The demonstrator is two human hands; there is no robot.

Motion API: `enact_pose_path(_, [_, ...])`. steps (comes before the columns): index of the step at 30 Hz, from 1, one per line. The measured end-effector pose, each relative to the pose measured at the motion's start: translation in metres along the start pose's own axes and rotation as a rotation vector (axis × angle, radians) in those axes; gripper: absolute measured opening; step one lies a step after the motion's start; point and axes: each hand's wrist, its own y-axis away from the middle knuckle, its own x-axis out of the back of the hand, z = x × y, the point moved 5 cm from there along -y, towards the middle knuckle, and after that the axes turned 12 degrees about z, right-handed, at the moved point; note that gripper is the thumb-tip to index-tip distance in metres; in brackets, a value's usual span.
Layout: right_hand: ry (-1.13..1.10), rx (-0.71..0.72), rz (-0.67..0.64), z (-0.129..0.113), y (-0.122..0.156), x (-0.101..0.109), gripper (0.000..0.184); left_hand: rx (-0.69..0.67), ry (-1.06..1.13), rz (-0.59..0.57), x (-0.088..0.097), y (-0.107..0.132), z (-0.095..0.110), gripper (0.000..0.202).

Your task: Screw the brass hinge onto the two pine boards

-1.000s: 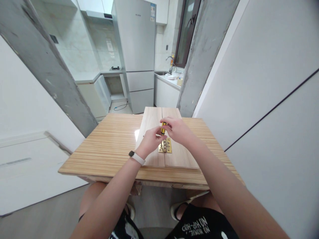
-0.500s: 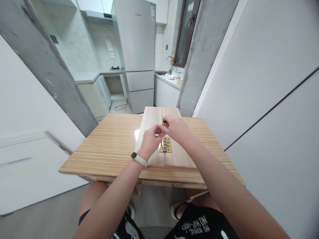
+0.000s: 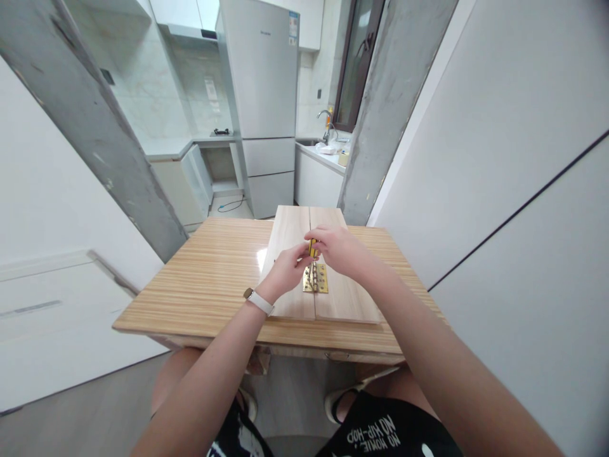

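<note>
A screwdriver (image 3: pixel 313 248) with a yellow and black handle stands roughly upright between my two hands. My right hand (image 3: pixel 335 247) grips its handle from the right, near the top. From the left, the fingers of my left hand (image 3: pixel 291 265) close on the same handle. Just below lies a brass hinge (image 3: pixel 316 279), spanning the seam between two pale wooden boards (image 3: pixel 292 225). Screw heads show in the hinge's right leaf. The screwdriver's shaft runs down toward the left leaf, but I cannot make out where its tip rests.
The boards lie on a wood-grain table (image 3: pixel 200 279). Beyond it stand a grey refrigerator (image 3: pixel 269 82), a counter (image 3: pixel 166 149) and a sink with a tap (image 3: pixel 326 124). A white panel wall (image 3: pixel 499 158) rises close on the right.
My right hand has shifted slightly down and turned around the handle, showing more yellow. My left hand has moved a little down and left, still at the screwdriver.
</note>
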Motion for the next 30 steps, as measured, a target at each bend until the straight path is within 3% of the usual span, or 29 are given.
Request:
enact_pose_path(7, [0.167, -0.015, 0.012, 0.002, -0.004, -0.003, 0.020, 0.038, -0.030, 0.059, 0.004, 0.004, 0.000, 0.020])
enact_pose_path(18, [0.392, -0.138, 0.065, 0.007, -0.006, -0.009, 0.051, 0.071, -0.216, 0.300, -0.003, 0.008, 0.007, 0.017])
enact_pose_path(26, [0.424, -0.186, 0.103, 0.004, -0.004, -0.007, 0.059, 0.042, -0.193, 0.261, -0.002, 0.007, 0.003, 0.008])
enact_pose_path(30, [0.298, -0.132, 0.069, 0.000, -0.002, -0.001, 0.039, 0.038, -0.121, 0.202, -0.001, 0.006, -0.002, 0.008])
